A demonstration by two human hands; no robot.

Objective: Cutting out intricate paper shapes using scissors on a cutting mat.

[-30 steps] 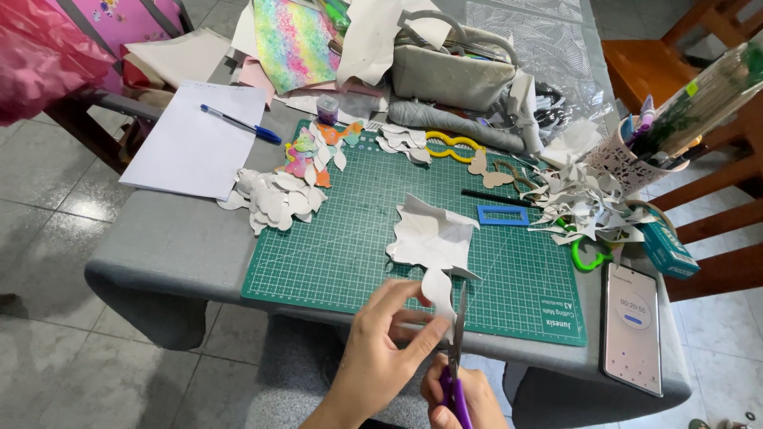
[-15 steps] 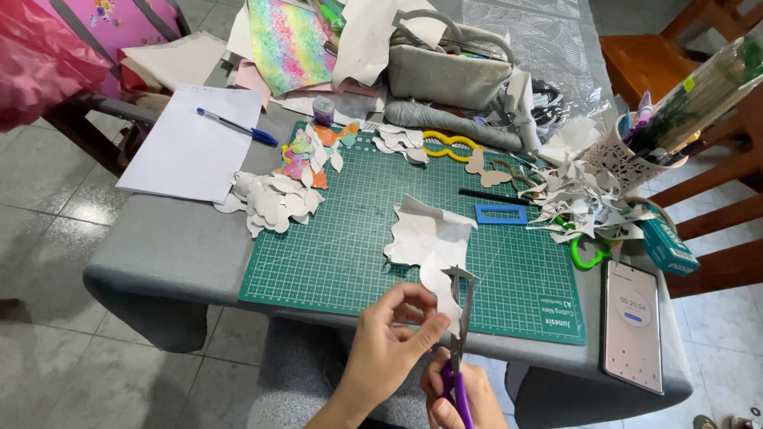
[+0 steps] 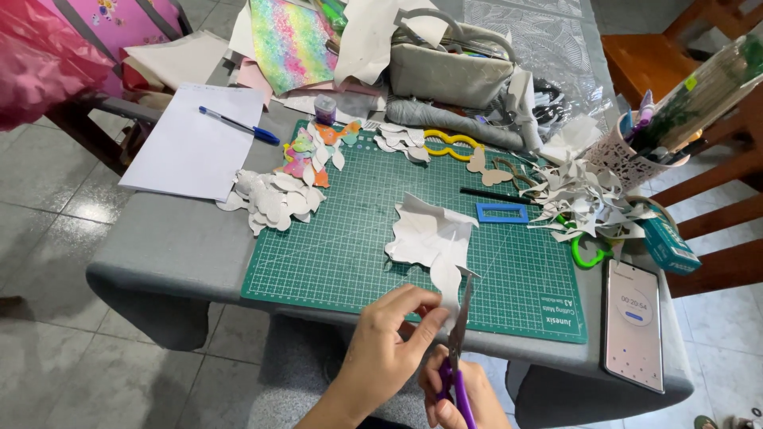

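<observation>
My left hand [image 3: 389,338] pinches the lower end of a white paper piece [image 3: 430,235] that rises over the green cutting mat [image 3: 342,238]. Just to the right, my right hand [image 3: 465,393] grips purple-handled scissors [image 3: 459,342], blades pointing up and closing on the paper's narrow lower lobe. Both hands hover at the table's near edge, in front of the mat. A heap of white cut-out petals [image 3: 274,199] lies at the mat's left edge, and coloured cut-outs [image 3: 311,151] lie at its far left corner.
A phone [image 3: 634,322] lies at the right, by a teal box [image 3: 666,242] and a white scrap pile [image 3: 584,195]. A paper sheet with a blue pen [image 3: 238,125] lies left. A grey bag [image 3: 449,71], yellow scissors [image 3: 449,144], blue frame [image 3: 502,212] and pen holder [image 3: 632,155] sit behind.
The scissors have worked a little further up the paper's lower lobe, and my left hand has shifted its pinch slightly. The table items have not moved.
</observation>
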